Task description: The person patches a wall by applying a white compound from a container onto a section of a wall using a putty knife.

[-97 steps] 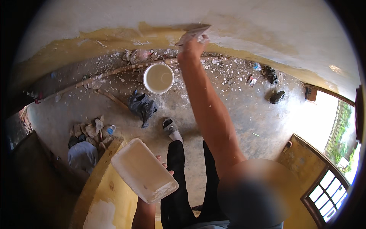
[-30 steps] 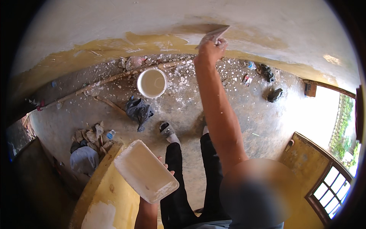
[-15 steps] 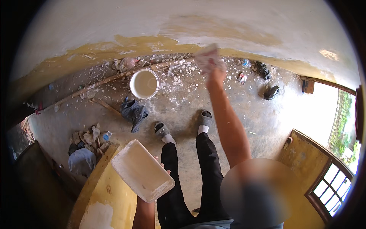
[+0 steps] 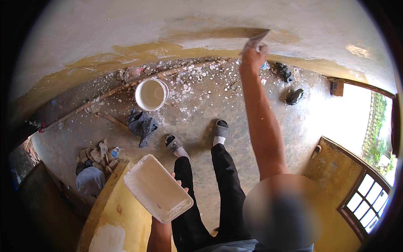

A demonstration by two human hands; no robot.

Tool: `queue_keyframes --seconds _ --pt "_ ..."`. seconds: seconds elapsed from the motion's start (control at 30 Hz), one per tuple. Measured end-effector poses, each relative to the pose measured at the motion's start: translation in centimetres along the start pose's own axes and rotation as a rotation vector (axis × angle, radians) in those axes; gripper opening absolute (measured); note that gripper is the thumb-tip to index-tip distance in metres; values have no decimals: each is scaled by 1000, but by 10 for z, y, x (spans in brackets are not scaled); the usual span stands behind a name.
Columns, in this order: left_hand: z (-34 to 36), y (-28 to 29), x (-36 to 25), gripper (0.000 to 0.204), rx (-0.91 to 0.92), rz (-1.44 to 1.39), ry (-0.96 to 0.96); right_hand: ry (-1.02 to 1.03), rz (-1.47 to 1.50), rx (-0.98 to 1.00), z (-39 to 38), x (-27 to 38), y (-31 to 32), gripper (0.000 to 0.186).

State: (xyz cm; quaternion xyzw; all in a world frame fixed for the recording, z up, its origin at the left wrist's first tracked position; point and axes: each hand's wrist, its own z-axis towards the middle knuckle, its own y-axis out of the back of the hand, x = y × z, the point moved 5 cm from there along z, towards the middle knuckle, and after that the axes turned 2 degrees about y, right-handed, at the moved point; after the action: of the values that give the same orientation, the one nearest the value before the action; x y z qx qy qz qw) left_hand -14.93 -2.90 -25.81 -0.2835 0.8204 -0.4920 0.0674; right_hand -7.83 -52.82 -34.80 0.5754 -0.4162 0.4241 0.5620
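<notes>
A white rectangular tub [image 4: 183, 207] with pale paste smeared inside is tilted in my left hand [image 4: 178, 182]. That hand's fingers curl around the tub's right side; the rest of it is hidden underneath. My right hand [image 4: 254, 58], stretched far forward, is closed around a putty knife [image 4: 260, 37]. The knife's wide blade rests against the wall [image 4: 126, 23] at the edge of a damp-looking brownish patch [image 4: 218, 33]. Pale coating covers most of that wall, with a bare yellow band [image 4: 138, 49] along its lower part.
On the floor stand a white bucket [image 4: 151, 95] and a dark plastic bag [image 4: 142, 125]. Long wooden poles [image 4: 105, 93] and scattered white flakes lie along the wall. A yellow half-wall [image 4: 121, 210] rises near my left arm. Black bags [image 4: 295, 96] and a doorway [image 4: 344, 122] are to the right.
My right hand has swept to the right with the putty knife, its blade now against the wall. The tub stays in my left hand, nearly unmoved. The view has shifted slightly.
</notes>
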Motion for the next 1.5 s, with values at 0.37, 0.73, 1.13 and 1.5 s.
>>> queue_keyframes --seconds 0.37,0.73,1.13,1.5 --pt "-23 8 -42 61 -43 -136 -37 313 -211 149 -134 28 -100 15" --pt "-32 16 -61 65 5 -129 -48 -405 391 121 -50 -95 -79 16" --pt "-34 24 -72 67 -49 -188 -44 31 99 347 -196 -3 -168 14" --pt "-13 10 -48 66 40 -3 -16 -322 357 -126 -45 -25 -71 37"
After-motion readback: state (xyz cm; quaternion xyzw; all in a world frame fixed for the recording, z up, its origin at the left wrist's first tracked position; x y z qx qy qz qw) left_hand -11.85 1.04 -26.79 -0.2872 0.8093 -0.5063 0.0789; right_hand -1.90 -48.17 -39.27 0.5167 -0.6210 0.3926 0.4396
